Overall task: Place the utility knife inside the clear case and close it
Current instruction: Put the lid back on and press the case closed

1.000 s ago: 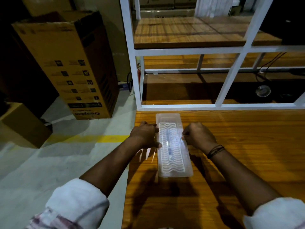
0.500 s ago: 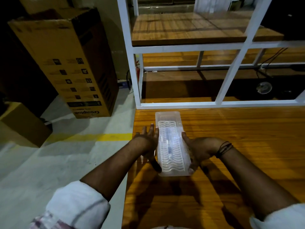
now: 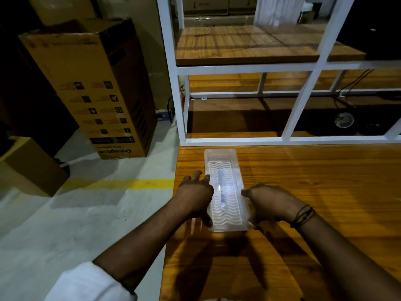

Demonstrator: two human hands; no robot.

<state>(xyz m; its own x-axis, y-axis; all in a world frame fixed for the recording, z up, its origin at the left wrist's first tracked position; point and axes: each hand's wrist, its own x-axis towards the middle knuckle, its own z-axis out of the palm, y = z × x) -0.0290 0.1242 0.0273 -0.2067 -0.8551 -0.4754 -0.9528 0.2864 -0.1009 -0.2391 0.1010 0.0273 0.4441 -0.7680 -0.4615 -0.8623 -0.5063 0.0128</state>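
A long clear case (image 3: 225,190) lies on the wooden table (image 3: 314,192) near its left edge, lid down, with a wavy ribbed pattern on top. Through the lid I make out the utility knife (image 3: 221,192) as a pale lengthwise shape inside. My left hand (image 3: 196,197) presses against the case's left side, fingers spread, thumb at the near left corner. My right hand (image 3: 268,203) holds the right side, thumb at the near right corner. Both hands clasp the near half of the case.
A white metal shelf frame (image 3: 230,141) with wooden boards stands just behind the case. The table's left edge drops to a grey floor with a yellow line (image 3: 138,183). Tall cardboard boxes (image 3: 93,88) stand on the floor at left.
Both hands slid from the case's middle toward its near end and opened from fists into a clasp around its sides. The case stayed in place.
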